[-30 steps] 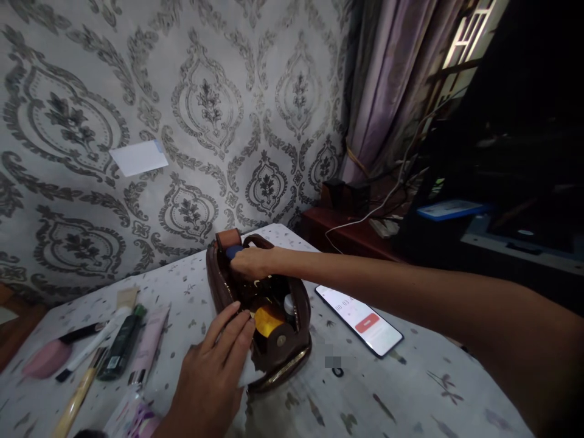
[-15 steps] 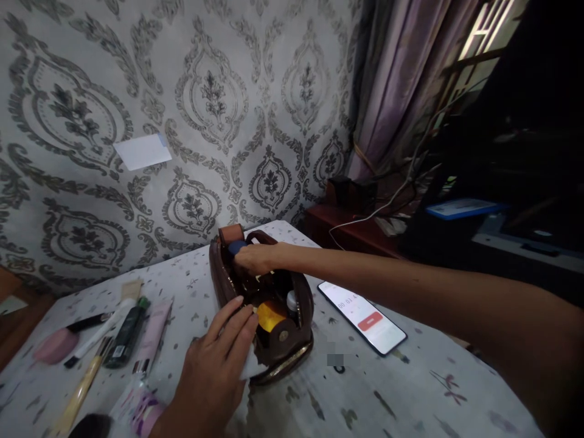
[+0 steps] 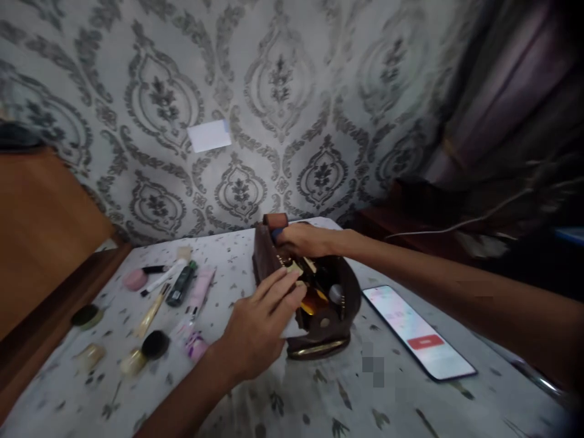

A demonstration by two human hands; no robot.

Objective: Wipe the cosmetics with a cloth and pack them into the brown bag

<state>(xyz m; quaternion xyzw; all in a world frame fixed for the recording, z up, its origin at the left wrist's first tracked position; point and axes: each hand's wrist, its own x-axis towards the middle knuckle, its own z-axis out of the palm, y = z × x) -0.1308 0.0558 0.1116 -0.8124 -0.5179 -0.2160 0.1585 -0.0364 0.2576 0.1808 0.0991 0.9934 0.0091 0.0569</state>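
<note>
A dark brown zip bag (image 3: 269, 267) stands with its top unzipped. My right hand (image 3: 308, 239) reaches into its far end, fingers closed on a dark blue item (image 3: 276, 233) that is mostly hidden. Across the near left rim lie the long, fairly straight fingers of my left hand (image 3: 262, 319); its thumb is out of sight. Inside the bag, a yellow-orange item (image 3: 314, 301) sits near the front, beside a round whitish cap (image 3: 336, 294). Other contents are dark and unclear.
Left of the bag lie a green bottle (image 3: 181, 285), a pink tube (image 3: 201, 289), a pink sponge-like piece (image 3: 135, 279), a brush (image 3: 152, 310) and small round containers. A lit phone (image 3: 420, 334) lies to the right. A wooden panel (image 3: 45, 231) borders the table's left.
The view has swung left, showing more of the table's left side and the wooden panel. Both hands stay at the bag, the right one still at the far end by the blue item.
</note>
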